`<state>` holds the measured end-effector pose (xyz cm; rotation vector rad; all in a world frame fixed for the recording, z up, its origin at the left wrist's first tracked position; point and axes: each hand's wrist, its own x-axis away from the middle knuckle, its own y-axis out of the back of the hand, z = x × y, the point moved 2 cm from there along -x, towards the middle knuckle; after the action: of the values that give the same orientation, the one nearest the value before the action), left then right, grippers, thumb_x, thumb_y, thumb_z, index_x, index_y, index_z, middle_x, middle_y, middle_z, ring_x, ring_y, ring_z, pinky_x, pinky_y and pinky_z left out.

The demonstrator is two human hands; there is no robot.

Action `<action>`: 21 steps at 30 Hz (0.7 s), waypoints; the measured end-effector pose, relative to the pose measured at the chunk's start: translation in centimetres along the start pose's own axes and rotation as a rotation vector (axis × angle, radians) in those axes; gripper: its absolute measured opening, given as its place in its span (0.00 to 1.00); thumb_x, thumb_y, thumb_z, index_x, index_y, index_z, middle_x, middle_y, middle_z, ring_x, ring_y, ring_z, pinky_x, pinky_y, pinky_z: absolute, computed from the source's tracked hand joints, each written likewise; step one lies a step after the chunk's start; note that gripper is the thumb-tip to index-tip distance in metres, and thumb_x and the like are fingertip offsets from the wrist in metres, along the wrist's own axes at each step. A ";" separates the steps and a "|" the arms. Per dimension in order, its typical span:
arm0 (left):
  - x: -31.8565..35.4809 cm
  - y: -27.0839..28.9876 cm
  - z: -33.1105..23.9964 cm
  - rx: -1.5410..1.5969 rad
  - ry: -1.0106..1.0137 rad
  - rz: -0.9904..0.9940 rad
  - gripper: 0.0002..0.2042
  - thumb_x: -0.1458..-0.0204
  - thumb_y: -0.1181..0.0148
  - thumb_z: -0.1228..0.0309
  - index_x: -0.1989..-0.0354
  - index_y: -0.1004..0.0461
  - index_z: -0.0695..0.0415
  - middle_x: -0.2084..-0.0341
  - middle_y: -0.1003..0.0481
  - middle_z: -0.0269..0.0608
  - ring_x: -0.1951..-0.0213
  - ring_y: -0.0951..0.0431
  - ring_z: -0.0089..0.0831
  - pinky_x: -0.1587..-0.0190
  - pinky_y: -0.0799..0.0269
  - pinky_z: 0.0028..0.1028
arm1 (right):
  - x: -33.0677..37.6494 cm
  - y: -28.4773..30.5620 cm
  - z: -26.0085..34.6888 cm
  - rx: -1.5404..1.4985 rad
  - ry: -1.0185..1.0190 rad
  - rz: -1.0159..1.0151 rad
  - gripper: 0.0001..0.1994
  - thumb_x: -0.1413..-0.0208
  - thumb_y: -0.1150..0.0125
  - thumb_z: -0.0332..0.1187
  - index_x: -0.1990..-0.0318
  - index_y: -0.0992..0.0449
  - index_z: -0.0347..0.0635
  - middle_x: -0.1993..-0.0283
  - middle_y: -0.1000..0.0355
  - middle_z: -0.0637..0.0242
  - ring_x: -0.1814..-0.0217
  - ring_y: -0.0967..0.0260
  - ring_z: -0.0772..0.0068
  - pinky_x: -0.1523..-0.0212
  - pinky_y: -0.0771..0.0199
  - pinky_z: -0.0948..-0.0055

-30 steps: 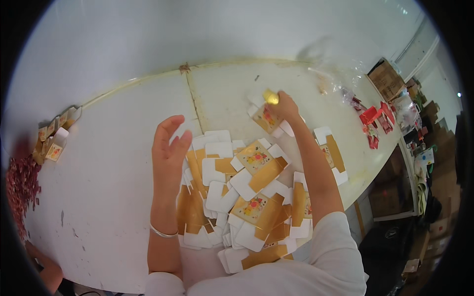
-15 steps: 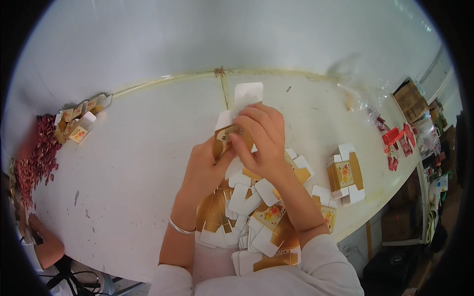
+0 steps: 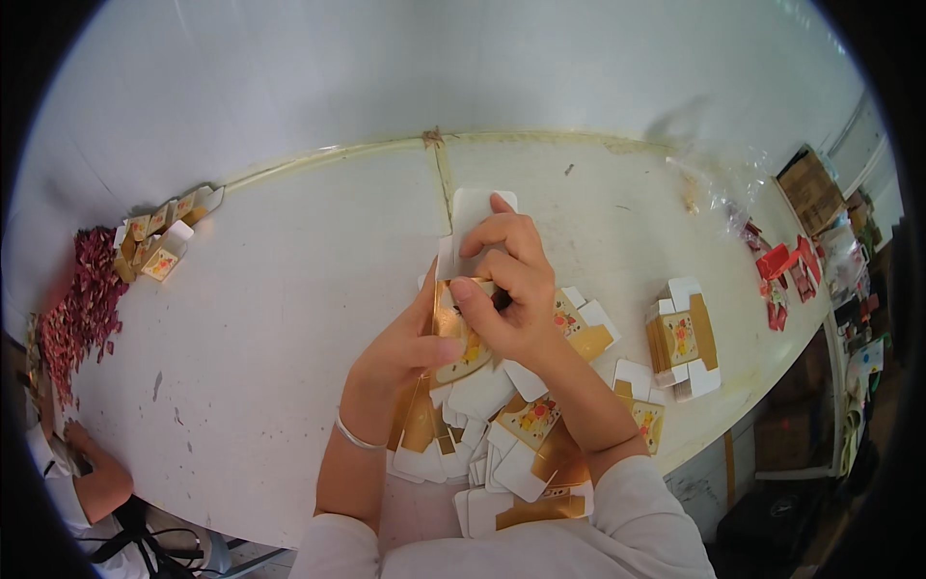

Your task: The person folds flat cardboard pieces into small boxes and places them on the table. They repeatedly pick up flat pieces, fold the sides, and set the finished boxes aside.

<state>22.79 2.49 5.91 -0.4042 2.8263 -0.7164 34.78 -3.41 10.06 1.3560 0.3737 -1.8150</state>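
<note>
The left hand (image 3: 397,347) and right hand (image 3: 522,297) both grip an open-flapped, gold-and-white printed cardboard box (image 3: 473,363) above the worktop (image 3: 270,328). Flat gold-and-white cardboard blanks (image 3: 531,421) lie heaped below, toward the worktop's near edge.

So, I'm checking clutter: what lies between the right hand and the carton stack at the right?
In the head view, a loose, white-flapped carton lies between the right hand and the carton stack.

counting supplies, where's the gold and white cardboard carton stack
In the head view, the stack sits near the right edge of the white table, right of the right hand.
</note>
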 end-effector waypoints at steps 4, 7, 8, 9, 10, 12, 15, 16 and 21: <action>-0.2 -1.1 -0.6 0.008 -0.014 -0.113 0.42 0.66 0.39 0.74 0.39 0.55 0.60 0.48 0.40 0.42 0.47 0.37 0.30 0.47 0.40 0.25 | -0.1 1.2 0.5 -0.085 0.073 -0.026 0.10 0.66 0.37 0.25 0.81 0.36 0.37 0.67 0.36 0.59 0.63 0.40 0.62 0.43 0.51 0.53; 0.2 -0.3 -0.9 -0.057 -0.049 -0.259 0.35 0.66 0.35 0.73 0.46 0.45 0.62 0.57 0.33 0.40 0.55 0.32 0.25 0.54 0.34 0.24 | -0.8 1.5 0.8 -0.101 -0.065 -0.200 0.16 0.64 0.37 0.26 0.65 0.35 0.37 0.57 0.38 0.56 0.53 0.42 0.60 0.41 0.52 0.55; 0.3 -0.3 -1.1 -0.082 -0.069 -0.304 0.34 0.66 0.34 0.73 0.47 0.44 0.63 0.58 0.32 0.40 0.55 0.32 0.25 0.55 0.33 0.23 | -0.9 1.5 0.7 -0.106 -0.154 -0.292 0.21 0.63 0.37 0.27 0.59 0.36 0.38 0.53 0.39 0.56 0.50 0.42 0.59 0.40 0.53 0.56; 0.3 -0.3 -1.3 -0.100 -0.123 -0.316 0.32 0.64 0.36 0.74 0.49 0.43 0.64 0.59 0.33 0.41 0.56 0.32 0.25 0.58 0.31 0.23 | -0.2 1.6 -0.3 -0.288 -0.297 -0.150 0.32 0.55 0.41 0.29 0.43 0.49 0.41 0.44 0.46 0.59 0.41 0.49 0.63 0.41 0.50 0.63; 0.3 -0.2 -1.4 -0.079 -0.197 -0.368 0.31 0.63 0.37 0.74 0.48 0.44 0.63 0.58 0.33 0.41 0.56 0.32 0.25 0.58 0.31 0.24 | -0.2 1.1 -0.5 -0.516 -0.467 -0.097 0.31 0.53 0.43 0.30 0.42 0.50 0.41 0.44 0.46 0.60 0.41 0.49 0.66 0.42 0.49 0.65; 0.2 -0.1 -1.2 -0.037 -0.346 -0.471 0.30 0.61 0.39 0.75 0.47 0.45 0.62 0.58 0.33 0.41 0.56 0.32 0.26 0.58 0.31 0.24 | 0.1 -0.5 -0.2 -0.971 -0.802 0.022 0.29 0.48 0.47 0.32 0.39 0.51 0.42 0.43 0.46 0.62 0.41 0.49 0.71 0.43 0.47 0.70; -0.5 -1.0 -2.4 -0.323 -0.611 -0.510 0.27 0.55 0.48 0.79 0.44 0.48 0.59 0.53 0.37 0.42 0.55 0.32 0.27 0.55 0.33 0.25 | 0.3 -0.9 0.0 -0.872 -0.765 0.023 0.25 0.44 0.51 0.33 0.39 0.49 0.43 0.45 0.42 0.66 0.43 0.47 0.76 0.45 0.45 0.76; -0.5 -1.1 -2.5 -0.418 -0.675 -0.524 0.27 0.54 0.50 0.80 0.44 0.49 0.58 0.52 0.38 0.41 0.55 0.32 0.27 0.54 0.34 0.25 | 0.3 -1.0 0.1 -0.868 -0.753 0.015 0.25 0.44 0.50 0.33 0.40 0.47 0.43 0.46 0.41 0.66 0.44 0.46 0.76 0.46 0.44 0.76; 0.5 -0.3 -2.7 -0.271 -0.450 -0.311 0.20 0.49 0.54 0.77 0.46 0.46 0.58 0.56 0.37 0.38 0.54 0.36 0.22 0.53 0.37 0.23 | 0.8 -0.9 -0.5 -1.031 -0.740 -0.056 0.20 0.41 0.58 0.42 0.48 0.39 0.37 0.52 0.37 0.65 0.52 0.39 0.77 0.51 0.39 0.78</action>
<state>21.73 3.25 8.29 -0.9349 2.4518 -0.2409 34.34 -2.88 8.95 -0.0394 0.7787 -1.6215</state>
